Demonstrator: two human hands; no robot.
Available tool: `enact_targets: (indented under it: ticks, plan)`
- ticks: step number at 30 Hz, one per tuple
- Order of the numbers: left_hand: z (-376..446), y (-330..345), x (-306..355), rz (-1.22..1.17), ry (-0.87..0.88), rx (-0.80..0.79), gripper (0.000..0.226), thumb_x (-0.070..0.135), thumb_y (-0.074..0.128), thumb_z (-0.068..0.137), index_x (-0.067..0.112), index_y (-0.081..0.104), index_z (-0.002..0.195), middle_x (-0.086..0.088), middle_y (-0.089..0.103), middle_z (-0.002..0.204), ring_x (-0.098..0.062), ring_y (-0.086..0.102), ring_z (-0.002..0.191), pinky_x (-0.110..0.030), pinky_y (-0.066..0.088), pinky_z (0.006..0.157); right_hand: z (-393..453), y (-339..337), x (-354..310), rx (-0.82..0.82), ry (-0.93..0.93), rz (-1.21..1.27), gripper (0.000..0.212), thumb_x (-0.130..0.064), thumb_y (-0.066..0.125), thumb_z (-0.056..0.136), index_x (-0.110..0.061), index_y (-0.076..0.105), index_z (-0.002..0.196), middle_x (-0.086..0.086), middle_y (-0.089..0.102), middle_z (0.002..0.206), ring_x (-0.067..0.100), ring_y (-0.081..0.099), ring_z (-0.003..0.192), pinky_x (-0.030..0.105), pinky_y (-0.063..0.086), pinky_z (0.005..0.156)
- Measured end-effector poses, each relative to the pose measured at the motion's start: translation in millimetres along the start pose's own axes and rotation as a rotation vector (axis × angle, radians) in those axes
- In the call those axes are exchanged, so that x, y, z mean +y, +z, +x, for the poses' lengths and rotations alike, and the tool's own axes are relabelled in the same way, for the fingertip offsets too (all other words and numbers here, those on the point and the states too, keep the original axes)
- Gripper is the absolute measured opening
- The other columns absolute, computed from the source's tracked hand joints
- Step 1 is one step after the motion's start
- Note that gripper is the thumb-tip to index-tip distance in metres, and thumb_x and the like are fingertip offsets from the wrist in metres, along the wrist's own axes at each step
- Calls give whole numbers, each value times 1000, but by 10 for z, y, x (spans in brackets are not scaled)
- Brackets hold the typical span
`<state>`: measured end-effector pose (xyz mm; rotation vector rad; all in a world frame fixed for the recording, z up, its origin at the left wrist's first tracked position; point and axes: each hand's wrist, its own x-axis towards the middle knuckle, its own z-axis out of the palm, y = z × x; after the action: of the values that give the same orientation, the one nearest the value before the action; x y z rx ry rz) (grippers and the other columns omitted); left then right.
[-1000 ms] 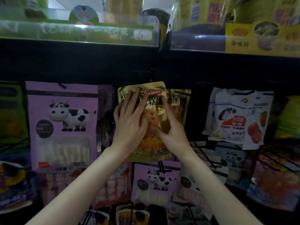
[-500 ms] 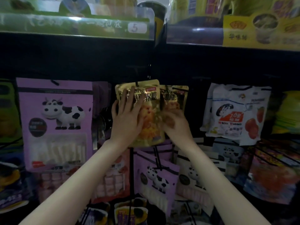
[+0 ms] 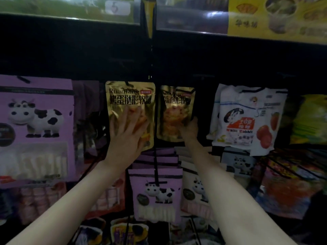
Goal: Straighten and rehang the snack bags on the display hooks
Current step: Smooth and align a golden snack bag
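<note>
Scene: a person's two bare arms reach into a dim snack display, where two gold bags hang side by side in the middle row.
Risk: the left gold bag [image 3: 130,103] could swing crooked or slip off its hook if the flat palm pushes it sideways, since nothing pinches it (its hook is barely visible in the gloom).
Risk, second: the right gold bag [image 3: 176,112] looks slightly tilted and set further back; a tug at its lower corner could twist it or pull its hang hole free.
Left hand [image 3: 126,138]: fingers [image 3: 123,119] spread wide and straight, pressed flat against the lower front of the left gold bag, gripping nothing.
Right hand [image 3: 190,130]: curled round the lower right edge of the right gold bag, holding it; the fingertips are hidden behind the pack.
Task's things: both gold bags hang between the purple cow bag [image 3: 35,128] on the left and the white rabbit candy bag [image 3: 247,119] on the right, just apart from each other.
Below: smaller purple cow packs [image 3: 155,195] hang in the row underneath, near the forearms.
Above: a shelf edge with a price strip [image 3: 115,7], blurred.
</note>
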<state>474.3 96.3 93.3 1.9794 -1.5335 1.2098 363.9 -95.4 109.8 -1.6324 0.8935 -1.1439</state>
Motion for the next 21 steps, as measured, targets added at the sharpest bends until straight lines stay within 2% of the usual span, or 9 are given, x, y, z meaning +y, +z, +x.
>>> enact_targets:
  ticks: [3,5,10,12,14,16,18,19,21]
  plan:
    - [-33,-19,-10,-1,8,-2,50,27,35,83,21,48,131,-9,19,154,-37,7,142,-66,16,106,-186,8,-45,-12,-51,84,29,-15,64,88,-10,58,116,13,62,117,14,58,91,22,49,74]
    - [-37,-10,-36,-18,11,-8,49,27,35,84,20,50,130,-8,18,154,-35,7,142,-66,18,105,-354,-76,-101,-22,-50,201,12,-16,65,88,-13,64,99,11,66,107,13,60,84,19,51,70]
    - [-51,37,-79,-138,-7,-33,50,27,33,82,20,52,128,-8,19,153,-23,-8,144,-64,18,103,-787,-554,-369,-60,-67,180,14,-19,62,89,-6,68,92,7,69,92,19,65,87,27,52,77]
    - [-58,45,-40,-197,-20,-49,47,23,41,82,20,53,127,-9,19,153,-25,-3,144,-65,18,103,-975,-785,-467,-102,-39,175,15,-19,65,87,-6,69,94,5,70,89,18,66,86,28,55,78]
    - [-72,17,38,-305,-25,-34,44,17,49,82,18,55,126,-10,21,153,-28,6,143,-63,18,105,-1156,-954,-541,-163,-39,187,9,-14,66,86,-7,70,83,0,73,77,15,68,76,25,56,69]
    - [-62,-142,184,-569,-54,26,43,18,44,85,17,57,126,-8,26,151,-24,20,140,-44,25,111,-1325,-1055,-582,-197,-42,189,10,-12,66,84,-9,70,76,-2,73,73,14,69,74,27,57,72]
    - [-30,-439,396,-903,-181,71,42,21,40,87,22,54,128,4,33,147,-6,28,135,-12,22,108,-1488,-1125,-588,-208,-41,215,9,-10,65,84,-8,70,76,-1,73,73,13,69,73,25,57,71]
    - [-12,-585,501,-1044,-248,105,41,24,40,89,25,52,128,9,37,142,2,32,130,-4,22,103,-1561,-1155,-595,-204,-52,217,10,-11,65,84,-7,70,77,-1,73,74,13,69,73,25,58,70]
    - [26,-794,637,-1256,-355,144,39,25,43,95,25,45,133,14,44,135,11,44,118,-3,33,95,-1659,-1196,-616,-171,-68,210,12,-14,65,84,-5,70,77,1,72,75,15,69,74,29,58,71]
